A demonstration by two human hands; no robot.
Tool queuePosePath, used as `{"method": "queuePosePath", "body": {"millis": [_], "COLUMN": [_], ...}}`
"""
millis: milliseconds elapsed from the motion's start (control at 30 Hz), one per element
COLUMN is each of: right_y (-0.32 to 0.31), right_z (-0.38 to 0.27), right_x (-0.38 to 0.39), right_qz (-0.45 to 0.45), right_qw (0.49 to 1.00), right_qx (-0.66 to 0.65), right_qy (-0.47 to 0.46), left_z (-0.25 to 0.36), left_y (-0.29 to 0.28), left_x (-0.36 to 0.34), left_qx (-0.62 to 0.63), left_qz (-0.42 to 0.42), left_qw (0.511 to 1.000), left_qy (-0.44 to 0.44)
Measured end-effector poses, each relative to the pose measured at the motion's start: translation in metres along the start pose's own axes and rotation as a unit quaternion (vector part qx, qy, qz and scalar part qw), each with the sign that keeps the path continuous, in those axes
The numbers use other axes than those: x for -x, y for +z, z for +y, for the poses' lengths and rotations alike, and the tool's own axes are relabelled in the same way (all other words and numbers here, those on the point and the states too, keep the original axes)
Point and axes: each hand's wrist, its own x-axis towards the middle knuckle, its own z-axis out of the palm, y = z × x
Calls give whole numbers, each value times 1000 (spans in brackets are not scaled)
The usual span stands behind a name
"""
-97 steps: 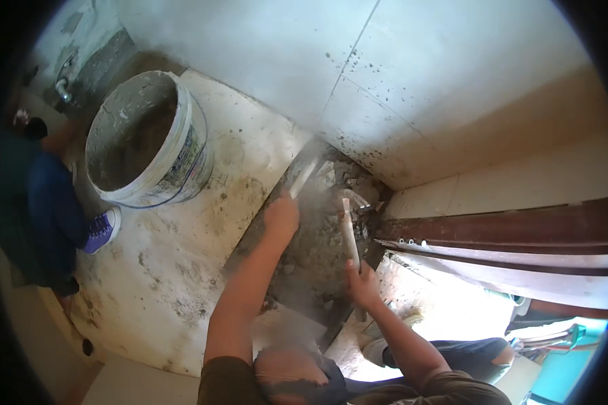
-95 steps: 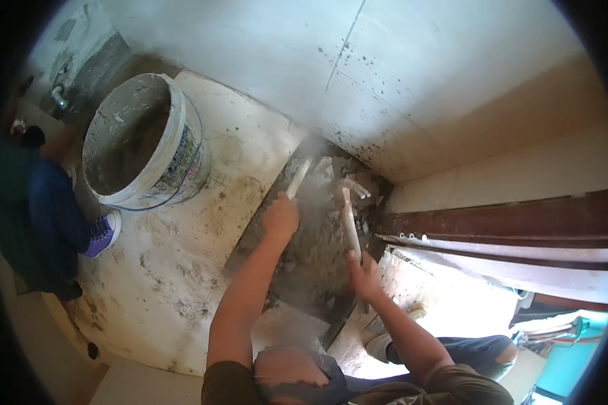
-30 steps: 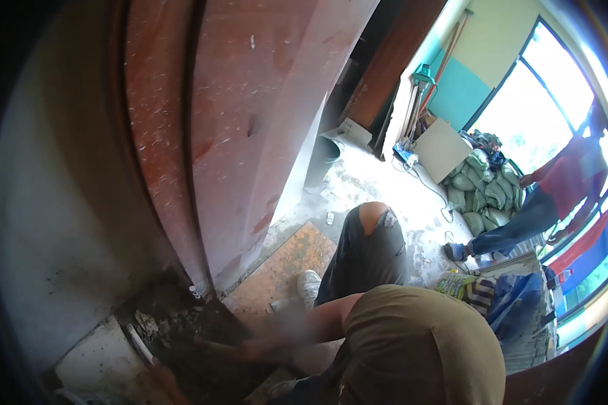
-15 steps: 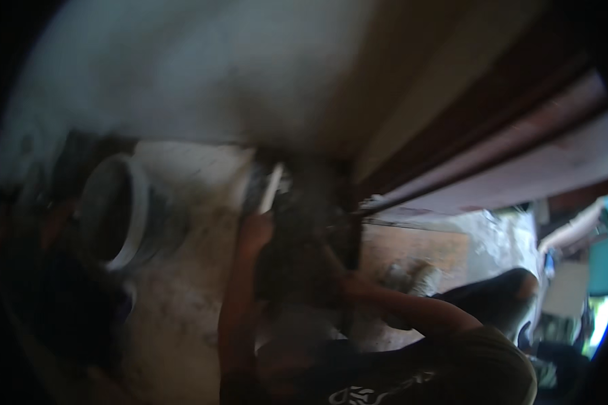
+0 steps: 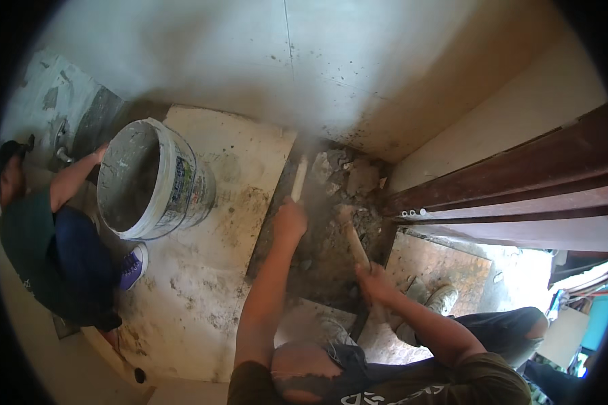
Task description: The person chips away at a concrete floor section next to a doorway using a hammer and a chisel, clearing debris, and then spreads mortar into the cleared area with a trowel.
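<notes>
Left hand (image 5: 290,220) clenching pale rod (image 5: 300,179), right hand (image 5: 378,283) round wooden handle (image 5: 356,244), bucket (image 5: 197,189) visible again

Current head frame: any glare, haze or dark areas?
All in the head view: glare bleaches the floor at right; haze softens the rubble beyond the left hand and right hand; brownish shadow crosses the wall; fisheye corners go black.

No wording legible. Round, off-white plastic bucket (image 5: 201,192): small multicoloured printed label (image 5: 181,179) on outer wall, unreadable. Wearer's dark olive cloth shirt (image 5: 483,379): pale lettering (image 5: 368,399), partly cut off at lower edge.
</notes>
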Motion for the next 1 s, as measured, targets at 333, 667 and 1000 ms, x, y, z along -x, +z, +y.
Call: {"method": "queuePosePath", "body": {"millis": [333,667,1000], "right_y": [-10,-4,-3], "right_z": [-75,-71,-77], "right_x": [-11,-3,-2], "right_qz": [-26,-46,-47], "right_qw": [994,993,993], "right_qx": [-101,-94,-101], "right_qy": [-43,-52,-31], "left_z": [-32,-46,-39], "left_y": [7,10,2], "left_x": [-2,-7,3], "left_qx": [55,80,115], "left_qz": [41,38,-12], "left_qw": [998,996,993], "left_qy": [7,15,-18]}}
